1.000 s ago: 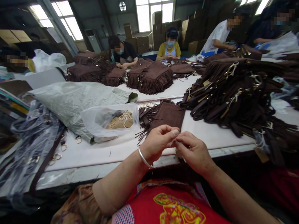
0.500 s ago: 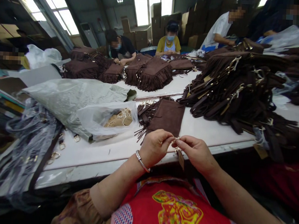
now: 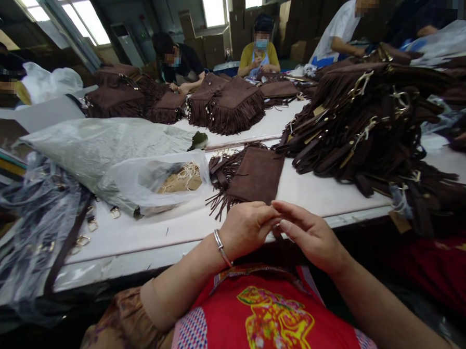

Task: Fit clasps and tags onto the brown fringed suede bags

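Observation:
My left hand [image 3: 249, 225], a silver bangle on its wrist, is closed in a pinch at the table's front edge. Its fingertips meet those of my right hand [image 3: 311, 236], whose thumb and fingers also close in. The pale tag cord between them is almost wholly hidden by the fingers, and the hang tag cannot be made out. Just beyond my hands a dark brown fringed suede bag [image 3: 258, 173] lies flat on the white table [image 3: 143, 240]. To its left, an open clear plastic bag [image 3: 127, 177] holds brown tags with white cords [image 3: 188, 177].
At right rises a heap of brown fringed bags [image 3: 361, 116] with straps and gold clasps. Plastic-wrapped straps [image 3: 51, 222] hang over the left edge. A grey-green sheet [image 3: 98, 136] lies at left. More bags [image 3: 236, 104] and several people stand across the table.
My fingers have drawn closer together and my right fingers now bend over the left ones. The dangling tag and clasp are no longer visible. The view has tilted slightly down.

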Demonstrator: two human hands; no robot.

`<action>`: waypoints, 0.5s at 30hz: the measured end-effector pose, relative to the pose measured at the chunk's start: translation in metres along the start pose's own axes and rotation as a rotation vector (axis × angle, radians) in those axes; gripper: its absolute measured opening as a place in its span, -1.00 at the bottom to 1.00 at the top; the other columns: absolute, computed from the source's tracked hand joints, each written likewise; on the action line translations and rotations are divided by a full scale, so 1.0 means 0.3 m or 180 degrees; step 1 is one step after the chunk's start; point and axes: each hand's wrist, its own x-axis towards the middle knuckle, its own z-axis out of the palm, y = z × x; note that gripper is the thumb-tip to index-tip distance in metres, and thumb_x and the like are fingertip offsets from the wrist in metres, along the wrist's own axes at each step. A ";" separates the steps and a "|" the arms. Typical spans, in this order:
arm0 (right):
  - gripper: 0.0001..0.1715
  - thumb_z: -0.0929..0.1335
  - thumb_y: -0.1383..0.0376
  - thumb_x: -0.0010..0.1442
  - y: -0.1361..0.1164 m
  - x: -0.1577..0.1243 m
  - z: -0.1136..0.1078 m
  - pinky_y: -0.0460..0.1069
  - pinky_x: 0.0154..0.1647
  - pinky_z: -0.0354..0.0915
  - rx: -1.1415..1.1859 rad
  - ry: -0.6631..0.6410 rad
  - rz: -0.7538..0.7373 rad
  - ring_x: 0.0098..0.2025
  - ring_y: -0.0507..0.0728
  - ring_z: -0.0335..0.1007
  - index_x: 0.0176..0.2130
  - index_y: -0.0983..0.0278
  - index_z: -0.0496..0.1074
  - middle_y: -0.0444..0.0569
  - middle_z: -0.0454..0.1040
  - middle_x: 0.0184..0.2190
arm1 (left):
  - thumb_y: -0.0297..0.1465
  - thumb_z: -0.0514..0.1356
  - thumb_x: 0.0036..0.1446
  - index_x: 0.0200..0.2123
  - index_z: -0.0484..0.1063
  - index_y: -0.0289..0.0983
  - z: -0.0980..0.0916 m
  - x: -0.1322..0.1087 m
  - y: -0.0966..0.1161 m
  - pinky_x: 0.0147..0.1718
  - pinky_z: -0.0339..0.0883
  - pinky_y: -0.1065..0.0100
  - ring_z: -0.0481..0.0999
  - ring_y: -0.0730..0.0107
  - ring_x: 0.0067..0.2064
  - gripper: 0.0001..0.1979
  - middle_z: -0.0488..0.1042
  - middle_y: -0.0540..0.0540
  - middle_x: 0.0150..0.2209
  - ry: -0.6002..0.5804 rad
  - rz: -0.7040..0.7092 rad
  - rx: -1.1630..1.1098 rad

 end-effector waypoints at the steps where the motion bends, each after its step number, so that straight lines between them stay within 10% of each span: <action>1: -0.52 0.34 0.08 0.26 -0.003 -0.004 0.015 0.03 -0.28 0.46 0.0045 0.0102 0.0110 -0.28 0.14 0.53 0.09 0.22 0.45 0.01 0.60 -0.20 | -0.35 0.12 0.32 -0.27 0.54 -0.25 0.004 0.001 -0.001 -0.31 0.31 0.40 0.49 0.39 -0.33 -0.79 0.54 -0.10 -0.35 -0.0011 -0.0100 -0.0023; 15: -0.80 0.36 0.21 0.20 0.126 0.013 -0.072 0.01 -0.17 0.35 -0.1616 0.0771 -0.0191 -0.27 0.14 0.52 -0.34 0.22 0.57 -0.06 0.61 -0.33 | 0.04 0.03 0.27 -0.32 0.57 -0.28 0.179 -0.023 -0.075 -0.28 0.32 0.27 0.56 0.11 -0.24 -0.46 0.58 -0.25 -0.34 -0.0514 -0.1744 0.0873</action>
